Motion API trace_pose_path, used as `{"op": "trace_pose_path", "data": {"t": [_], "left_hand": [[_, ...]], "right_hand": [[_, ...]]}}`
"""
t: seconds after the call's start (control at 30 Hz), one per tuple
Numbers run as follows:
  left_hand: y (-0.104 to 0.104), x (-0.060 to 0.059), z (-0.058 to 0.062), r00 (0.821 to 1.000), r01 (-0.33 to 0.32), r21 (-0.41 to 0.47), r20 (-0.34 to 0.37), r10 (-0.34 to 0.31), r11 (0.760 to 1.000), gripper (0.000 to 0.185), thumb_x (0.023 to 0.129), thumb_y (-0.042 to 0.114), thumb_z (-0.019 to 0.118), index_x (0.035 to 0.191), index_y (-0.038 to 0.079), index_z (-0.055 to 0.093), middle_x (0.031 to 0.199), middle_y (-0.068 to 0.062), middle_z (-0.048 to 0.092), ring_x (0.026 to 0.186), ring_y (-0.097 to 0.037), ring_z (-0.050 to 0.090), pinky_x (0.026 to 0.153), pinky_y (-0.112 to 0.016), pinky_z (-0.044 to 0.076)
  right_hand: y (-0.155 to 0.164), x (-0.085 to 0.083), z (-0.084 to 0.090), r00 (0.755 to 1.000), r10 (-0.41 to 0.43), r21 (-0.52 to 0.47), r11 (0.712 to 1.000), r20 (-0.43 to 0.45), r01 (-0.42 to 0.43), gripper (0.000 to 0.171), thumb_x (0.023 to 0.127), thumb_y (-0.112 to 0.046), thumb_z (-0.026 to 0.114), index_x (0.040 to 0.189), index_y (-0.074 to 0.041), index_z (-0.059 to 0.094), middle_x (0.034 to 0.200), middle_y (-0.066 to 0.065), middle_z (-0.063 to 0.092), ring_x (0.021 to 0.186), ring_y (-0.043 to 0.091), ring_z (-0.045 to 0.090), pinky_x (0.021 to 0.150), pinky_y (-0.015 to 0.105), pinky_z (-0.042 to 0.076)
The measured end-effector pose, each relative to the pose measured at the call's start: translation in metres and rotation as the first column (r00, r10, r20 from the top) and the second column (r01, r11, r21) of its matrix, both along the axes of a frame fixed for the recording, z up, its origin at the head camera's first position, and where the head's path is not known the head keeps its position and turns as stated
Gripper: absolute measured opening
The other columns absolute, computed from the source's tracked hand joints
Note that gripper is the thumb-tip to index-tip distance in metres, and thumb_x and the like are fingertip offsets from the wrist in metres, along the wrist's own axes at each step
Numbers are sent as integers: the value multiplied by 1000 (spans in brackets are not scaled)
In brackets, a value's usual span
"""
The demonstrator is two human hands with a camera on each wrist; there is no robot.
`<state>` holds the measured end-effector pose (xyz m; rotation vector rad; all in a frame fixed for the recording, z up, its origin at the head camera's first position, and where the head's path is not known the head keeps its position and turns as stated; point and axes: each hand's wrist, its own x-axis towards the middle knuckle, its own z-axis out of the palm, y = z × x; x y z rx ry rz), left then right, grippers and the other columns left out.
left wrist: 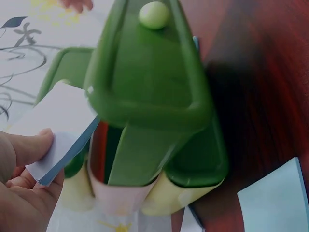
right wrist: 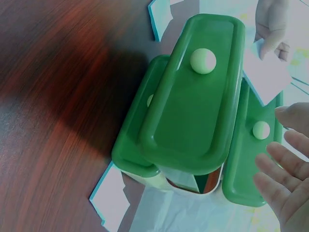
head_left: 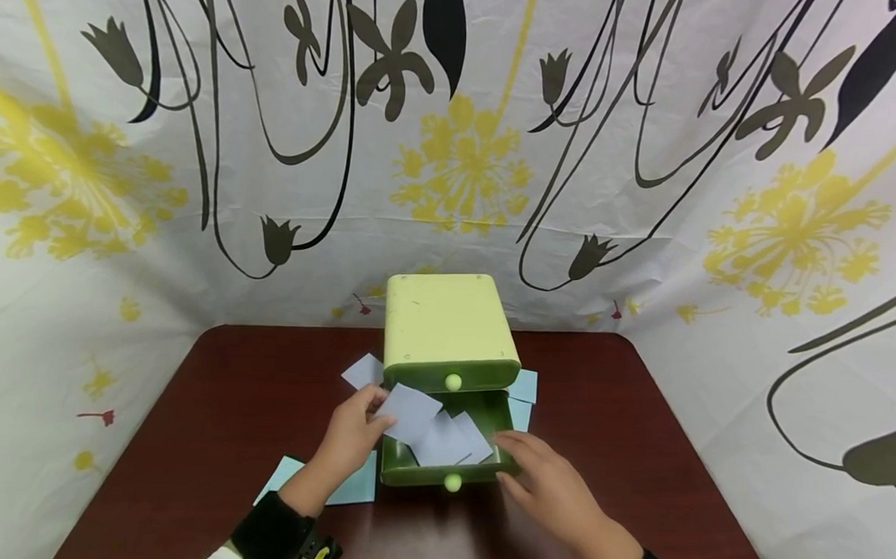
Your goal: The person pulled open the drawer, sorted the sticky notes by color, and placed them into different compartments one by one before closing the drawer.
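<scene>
My left hand (head_left: 349, 434) pinches a square pad of pale paper notes (head_left: 410, 413) between thumb and fingers. It holds the pad over the left side of a pulled-out green drawer (head_left: 418, 477). More pale paper squares (head_left: 441, 443) lie inside that drawer. Its light round knob (left wrist: 154, 15) shows large in the left wrist view. The drawer belongs to a small yellow-green cabinet (head_left: 450, 317), whose drawers above and below are closed. Beside the drawer's right front corner is my right hand (right wrist: 294, 179), fingers spread and holding nothing; whether it touches the rim I cannot tell.
Light blue paper pieces (head_left: 353, 485) lie on the dark wooden table (head_left: 599, 419) at front left, partly behind my left forearm. Other blue pieces (head_left: 522, 386) sit right of the cabinet, and a pale one (head_left: 364, 371) on its left. A flower-patterned cloth (head_left: 464, 255) hangs behind.
</scene>
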<state>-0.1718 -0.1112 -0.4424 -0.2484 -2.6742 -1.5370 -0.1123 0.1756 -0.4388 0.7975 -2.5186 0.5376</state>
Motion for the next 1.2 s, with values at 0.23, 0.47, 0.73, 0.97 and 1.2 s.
{"op": "trace_pose_path", "data": {"t": [0.23, 0.47, 0.73, 0.97, 1.2], "left_hand": [[17, -6, -9, 995, 102, -57, -7, -102, 993, 17, 90, 3, 65, 104, 6, 56, 100, -7, 58, 83, -20, 49, 70, -34, 45], [27, -11, -12, 973, 232, -96, 35, -230, 968, 15, 91, 3, 65, 101, 6, 54, 100, -7, 57, 84, -21, 49, 70, -34, 44], [37, -20, -14, 942, 334, -132, 96, -323, 933, 17, 90, 3, 66, 106, 2, 58, 102, -10, 58, 93, -25, 55, 75, -39, 48], [41, -22, -17, 946, 318, -144, 112, -304, 937, 22, 89, 2, 66, 110, -2, 60, 106, -15, 61, 100, -32, 59, 78, -42, 51], [43, -23, -23, 967, 253, -232, 76, -242, 939, 27, 87, 0, 68, 113, -3, 60, 110, -16, 61, 100, -31, 59, 79, -42, 52]], "right_hand": [[8, 2, -2, 999, -29, 14, 999, 15, 29, 46, 75, -11, 82, 118, -8, 66, 118, 1, 64, 105, 17, 63, 79, 34, 56], [12, 3, -3, 999, -21, 14, 1000, -24, 21, 48, 72, -11, 83, 117, -8, 67, 117, 2, 64, 105, 17, 63, 80, 34, 56], [15, 5, -4, 999, -26, 11, 1000, -29, 26, 48, 72, -10, 84, 116, -8, 66, 116, 3, 64, 104, 18, 63, 80, 34, 56], [15, 7, -3, 999, -42, 23, 999, 6, 42, 48, 74, -11, 82, 119, -8, 65, 117, 3, 64, 104, 18, 63, 80, 35, 56], [14, 7, -3, 999, -45, 29, 999, 7, 45, 47, 75, -11, 82, 119, -9, 65, 117, 3, 64, 103, 17, 63, 80, 35, 56]]}}
